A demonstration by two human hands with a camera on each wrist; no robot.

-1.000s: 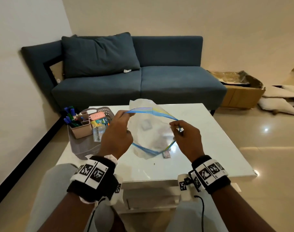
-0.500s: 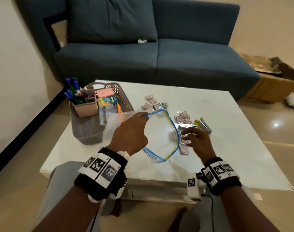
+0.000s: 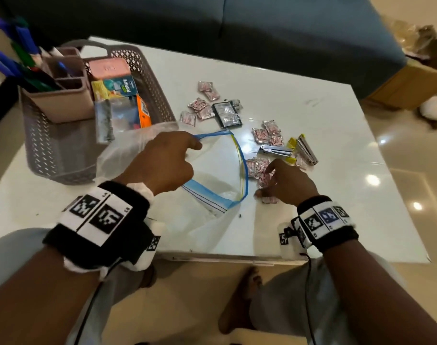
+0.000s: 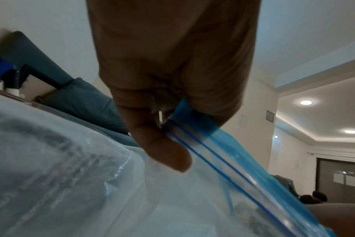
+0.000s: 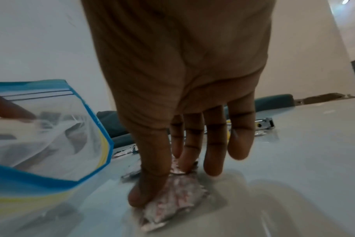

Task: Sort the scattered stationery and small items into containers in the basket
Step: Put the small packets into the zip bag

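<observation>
I have the white table [image 3: 299, 100] in front of me, with the grey basket [image 3: 147, 78] at its far left corner. Inside the basket stands a pink pen holder [image 3: 63, 100] full of markers, and beside it a pink box [image 3: 109, 68], a printed packet and a small clear bag.

Nearer to me, the clear zip bag [image 3: 212, 170] lies on the table with its blue and yellow mouth held wide. My left hand [image 3: 162, 163] pinches the blue rim of the zip bag [image 4: 203, 144] between thumb and curled fingers, lifting that edge.

To the right of the bag, small foil packets [image 3: 264, 134] are scattered over the table in loose groups, together with a dark flat pack [image 3: 227, 113] and two metal clips [image 3: 304, 151] with yellow parts.

My right hand [image 3: 286, 181] is down on the cluster nearest the bag mouth. Its thumb and two fingers close round one crumpled foil packet [image 5: 172, 189] on the tabletop, while the other fingers [image 5: 240, 137] hang straight above the surface.
</observation>
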